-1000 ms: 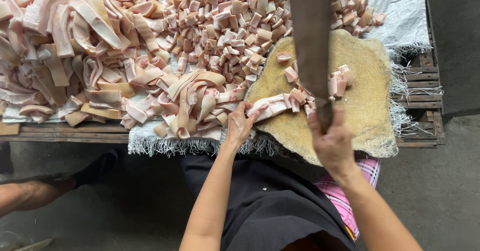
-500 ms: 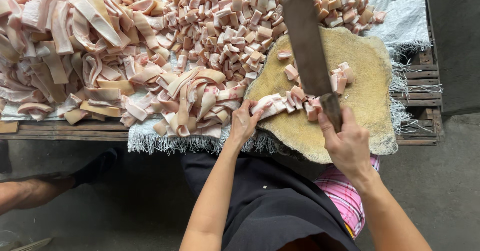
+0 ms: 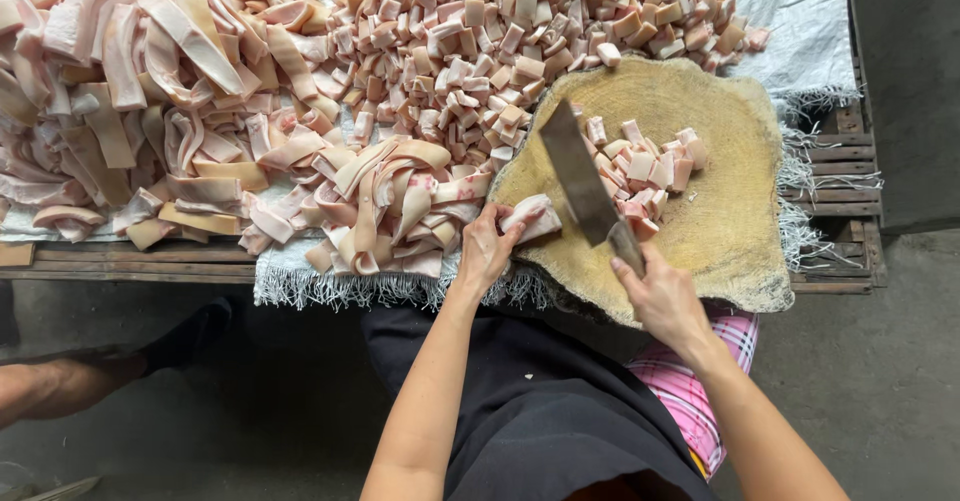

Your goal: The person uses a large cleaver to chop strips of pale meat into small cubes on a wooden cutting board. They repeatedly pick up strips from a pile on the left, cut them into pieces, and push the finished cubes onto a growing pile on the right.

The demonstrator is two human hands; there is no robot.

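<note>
— Looking down at the wooden chopping block (image 3: 720, 201), what has each hand got?

— Right hand (image 3: 662, 299) is clenched round the handle of a cleaver (image 3: 585, 189); the grip is firm. The broad blade slants up and to the left, its edge down among the meat on the block.

— And the other?

— Left hand (image 3: 487, 251) pinches a folded strip of pink pork skin (image 3: 530, 217) at the block's left edge, fingers closed on it, just beside the blade.

— Where are the cut bits?

— A small heap of cut cubes (image 3: 645, 166) lies on the block, right of the blade and touching it. A far bigger spread of cubes (image 3: 530, 21) covers the white woven sheet (image 3: 790, 1) behind the block.

— And the uncut ones?

— Long strips (image 3: 170, 101) are piled high to the left, over the same sheet, which hangs frayed off the slatted wooden desk (image 3: 840, 151). The nearest strips lie against the left wrist.

— Anyone else about?

— A bare leg (image 3: 50, 391) shows at the lower left, on the concrete floor (image 3: 880, 361).
</note>
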